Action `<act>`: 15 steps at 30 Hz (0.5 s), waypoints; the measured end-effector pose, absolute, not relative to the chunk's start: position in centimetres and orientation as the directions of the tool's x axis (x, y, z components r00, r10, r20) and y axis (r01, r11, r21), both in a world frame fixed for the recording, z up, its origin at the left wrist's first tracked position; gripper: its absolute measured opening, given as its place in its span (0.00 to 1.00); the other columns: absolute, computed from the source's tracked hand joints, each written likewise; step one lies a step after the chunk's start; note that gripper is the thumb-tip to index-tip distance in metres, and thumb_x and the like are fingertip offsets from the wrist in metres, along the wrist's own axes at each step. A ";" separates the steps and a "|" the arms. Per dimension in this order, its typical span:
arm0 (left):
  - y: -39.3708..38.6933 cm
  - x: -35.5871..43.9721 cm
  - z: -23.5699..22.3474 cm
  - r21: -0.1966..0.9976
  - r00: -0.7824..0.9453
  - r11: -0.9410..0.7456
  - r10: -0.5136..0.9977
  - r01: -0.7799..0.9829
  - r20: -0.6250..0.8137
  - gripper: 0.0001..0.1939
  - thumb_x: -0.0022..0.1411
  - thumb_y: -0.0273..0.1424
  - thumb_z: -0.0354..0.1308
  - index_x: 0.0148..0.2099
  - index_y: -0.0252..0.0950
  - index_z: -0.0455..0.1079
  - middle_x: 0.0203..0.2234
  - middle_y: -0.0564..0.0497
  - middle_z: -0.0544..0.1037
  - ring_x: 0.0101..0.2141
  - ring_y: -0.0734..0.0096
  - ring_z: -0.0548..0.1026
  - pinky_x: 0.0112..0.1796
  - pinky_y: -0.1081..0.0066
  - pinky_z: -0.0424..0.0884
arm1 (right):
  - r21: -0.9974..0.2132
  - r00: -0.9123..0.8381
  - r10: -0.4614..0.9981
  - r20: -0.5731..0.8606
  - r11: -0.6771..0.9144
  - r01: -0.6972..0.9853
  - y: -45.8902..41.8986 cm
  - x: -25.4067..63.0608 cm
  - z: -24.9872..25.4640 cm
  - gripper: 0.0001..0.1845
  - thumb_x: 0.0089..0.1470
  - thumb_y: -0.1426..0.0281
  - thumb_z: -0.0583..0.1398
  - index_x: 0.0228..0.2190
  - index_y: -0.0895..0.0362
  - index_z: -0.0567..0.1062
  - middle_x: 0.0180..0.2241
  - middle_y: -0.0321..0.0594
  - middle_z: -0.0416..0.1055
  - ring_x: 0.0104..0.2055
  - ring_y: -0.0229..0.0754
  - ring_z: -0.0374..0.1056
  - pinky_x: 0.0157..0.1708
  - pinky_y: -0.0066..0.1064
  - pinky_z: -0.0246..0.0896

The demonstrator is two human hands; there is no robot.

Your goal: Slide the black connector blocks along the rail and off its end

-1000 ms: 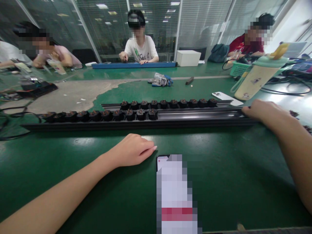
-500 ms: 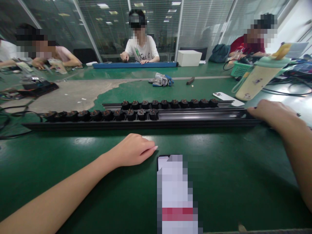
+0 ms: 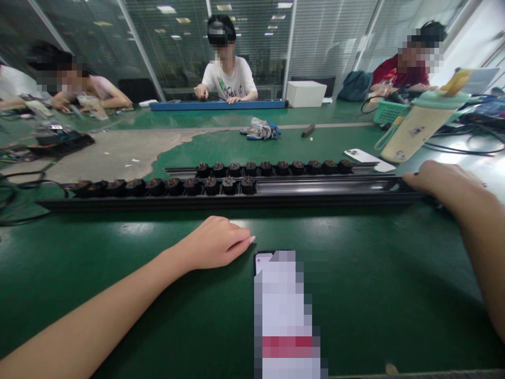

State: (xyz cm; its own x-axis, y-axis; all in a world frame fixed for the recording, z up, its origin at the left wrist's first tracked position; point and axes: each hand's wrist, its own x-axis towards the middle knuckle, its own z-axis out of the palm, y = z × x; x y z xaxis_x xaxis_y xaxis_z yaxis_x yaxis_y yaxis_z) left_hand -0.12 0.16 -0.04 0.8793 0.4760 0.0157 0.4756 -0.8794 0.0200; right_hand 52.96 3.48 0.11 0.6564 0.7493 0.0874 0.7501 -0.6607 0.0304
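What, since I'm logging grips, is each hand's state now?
Left hand: loosely closed, nothing visible in it.
Right hand: by the near black rail; grip cannot be told.

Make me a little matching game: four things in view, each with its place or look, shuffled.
1. Left hand
2. Right hand
3. Nearer rail
4. Drinking cup

A. Cream body, green lid
B. Near the top-left corner of the nearer phone
C. Black, with sockets on its left part only
D. At a rail's right end

Pairs: 1-B; 2-D; 3-C; 4-A
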 end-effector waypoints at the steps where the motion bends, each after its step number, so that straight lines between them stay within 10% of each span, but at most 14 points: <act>1: 0.2 -0.1 0.0 0.022 0.879 -0.879 0.476 0.476 0.014 0.21 0.77 0.36 0.42 0.29 0.38 0.61 0.19 0.55 0.67 0.22 0.70 0.66 0.29 0.66 0.54 | 0.069 0.689 0.723 0.041 -0.690 0.720 3.4 52.5 0.4 0.35 0.54 0.51 0.54 0.51 0.64 0.74 0.51 0.69 0.71 0.54 0.73 0.69 0.46 0.60 0.68; 15: 0.1 -0.1 0.0 0.032 0.879 -0.879 0.476 0.476 0.017 0.21 0.77 0.36 0.43 0.29 0.37 0.61 0.19 0.55 0.67 0.22 0.71 0.64 0.29 0.67 0.54 | 0.122 0.722 0.692 0.000 -0.717 0.687 3.1 50.7 1.3 0.34 0.58 0.51 0.53 0.55 0.62 0.72 0.55 0.63 0.70 0.56 0.67 0.69 0.47 0.54 0.70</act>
State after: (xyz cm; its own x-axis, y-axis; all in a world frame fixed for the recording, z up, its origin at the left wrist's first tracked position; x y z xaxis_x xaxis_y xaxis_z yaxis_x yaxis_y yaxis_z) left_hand -0.13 0.13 -0.03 0.8792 0.4762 0.0174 0.4755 -0.8791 0.0320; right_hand 50.70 3.11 1.32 0.7222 0.6916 -0.0002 0.6865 -0.7168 0.1219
